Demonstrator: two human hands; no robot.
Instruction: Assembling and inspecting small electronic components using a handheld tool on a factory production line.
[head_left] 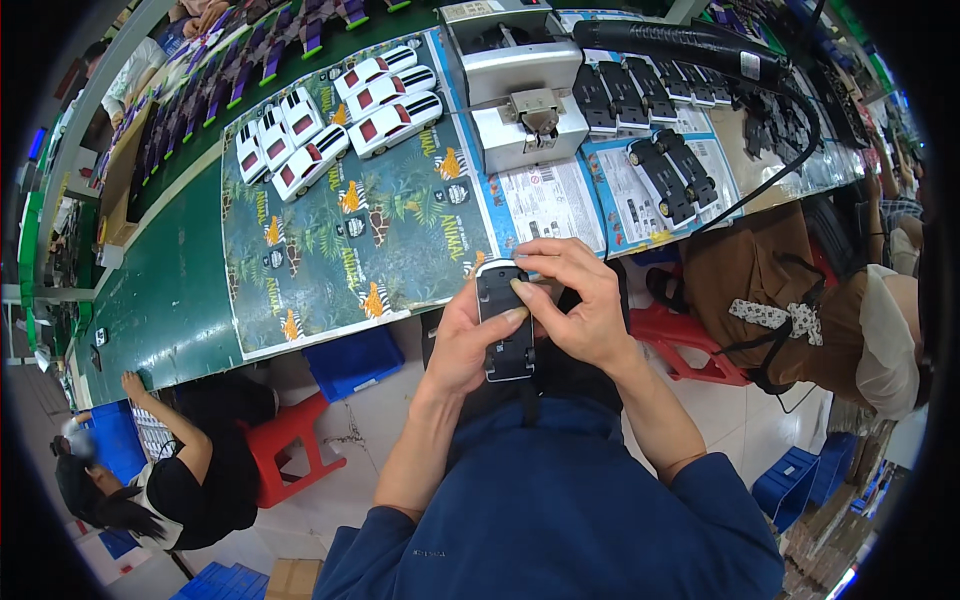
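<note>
Just off the table's front edge I hold a toy car [511, 357], its black underside facing up and a white rim showing at the far end. My left hand [463, 343] wraps round its left side, thumb lying across the black base. My right hand [582, 305] grips the far right end, with the thumb pressed on the base and the fingers over the tip. Beyond my hands, white toy cars [396, 122] with black stripes stand in two groups on a printed animal-pattern sheet [400, 240].
A metal machine [530, 130] stands ahead, with a thick black hose [665, 42] to its right. Black toy car bases [660, 185] lie on printed sheets there. Red stools [285, 450] and a blue bin [352, 358] are below the table. People sit on both sides.
</note>
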